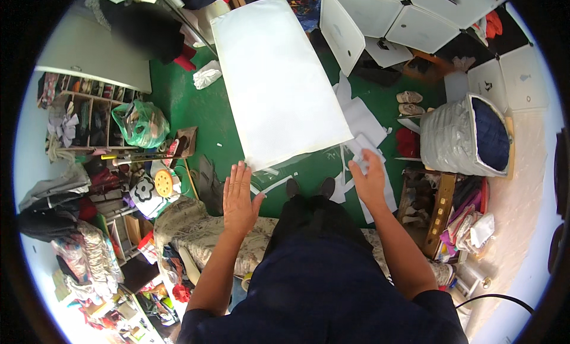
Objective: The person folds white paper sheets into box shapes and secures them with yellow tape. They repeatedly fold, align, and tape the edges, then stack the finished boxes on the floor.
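Observation:
A long white rectangular surface point(279, 77), like a tabletop or large board, stretches away in front of me. My left hand point(238, 195) is held flat, its fingers stretched out, just off the near left corner of that surface. Beyond the near right corner is my right hand point(369, 181), its fingers apart and slightly bent, with nothing seen in them. White paper sheets point(363, 119) and cut strips lie on the green floor to the right of the white surface, partly under my right hand.
At the left, a green plastic bag point(141, 124) sits by a shoe rack point(89, 121) and heaped clothes. A silvery storage bag point(446, 135), shoes point(409, 103) and white cabinets point(424, 29) stand at the right. A camouflage-patterned cover point(196, 225) lies behind my legs.

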{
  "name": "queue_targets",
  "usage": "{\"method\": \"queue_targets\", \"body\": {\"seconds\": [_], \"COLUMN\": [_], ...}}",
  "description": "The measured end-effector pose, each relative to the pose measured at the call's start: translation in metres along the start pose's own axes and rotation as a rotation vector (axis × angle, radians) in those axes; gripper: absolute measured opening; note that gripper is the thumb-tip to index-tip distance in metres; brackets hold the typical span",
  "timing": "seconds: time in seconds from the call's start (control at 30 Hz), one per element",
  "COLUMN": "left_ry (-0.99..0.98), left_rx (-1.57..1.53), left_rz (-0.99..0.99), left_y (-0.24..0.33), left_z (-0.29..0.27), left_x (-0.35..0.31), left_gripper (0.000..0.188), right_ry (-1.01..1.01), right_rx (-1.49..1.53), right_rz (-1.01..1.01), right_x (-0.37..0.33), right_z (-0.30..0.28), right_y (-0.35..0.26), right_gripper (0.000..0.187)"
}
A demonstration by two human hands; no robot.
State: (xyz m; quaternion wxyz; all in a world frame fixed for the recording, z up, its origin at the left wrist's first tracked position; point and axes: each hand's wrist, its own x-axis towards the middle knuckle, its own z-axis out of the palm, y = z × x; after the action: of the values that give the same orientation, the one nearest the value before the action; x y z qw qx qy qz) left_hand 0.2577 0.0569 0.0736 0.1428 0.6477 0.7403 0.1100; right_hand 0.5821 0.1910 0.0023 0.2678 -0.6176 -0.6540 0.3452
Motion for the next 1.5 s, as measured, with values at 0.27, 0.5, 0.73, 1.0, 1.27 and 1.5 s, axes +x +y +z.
{"method": "queue_targets", "body": {"seconds": [0.27,0.5,0.73,1.0,1.27,1.5], "left_ry": [-0.015,-0.167,-0.261,-0.370,-0.432,-0.454], "left_rx": [-0.002,0.056,0.137,0.203,0.297,0.355], "left_rz": [0.367,0.583,0.930,1.188,1.412,1.539], "left_y": [-0.021,-0.073,-0.079,-0.061,-0.028,-0.025], "left_z": [-0.033,-0.038,-0.041,-0.040,-0.025,-0.011], "left_x": [0.080,0.111,0.147,0.176,0.178,0.174], "left_gripper": [0.058,0.060,0.066,0.076,0.084,0.094], "right_ry": [-0.526,-0.473,-0.018,0.265,0.551,0.733], "right_rx": [1.037,1.201,1.492,1.517,1.575,1.336], "right_rz": [0.548,0.618,0.648,0.594,0.622,0.751], "right_x": [-0.032,-0.044,-0.059,-0.063,-0.047,-0.035], "right_z": [0.080,0.132,0.173,0.183,0.189,0.211], "right_y": [-0.046,-0.093,-0.111,-0.114,-0.116,-0.123], "right_gripper": [0.046,0.037,0.021,0.020,0.029,0.050]}}
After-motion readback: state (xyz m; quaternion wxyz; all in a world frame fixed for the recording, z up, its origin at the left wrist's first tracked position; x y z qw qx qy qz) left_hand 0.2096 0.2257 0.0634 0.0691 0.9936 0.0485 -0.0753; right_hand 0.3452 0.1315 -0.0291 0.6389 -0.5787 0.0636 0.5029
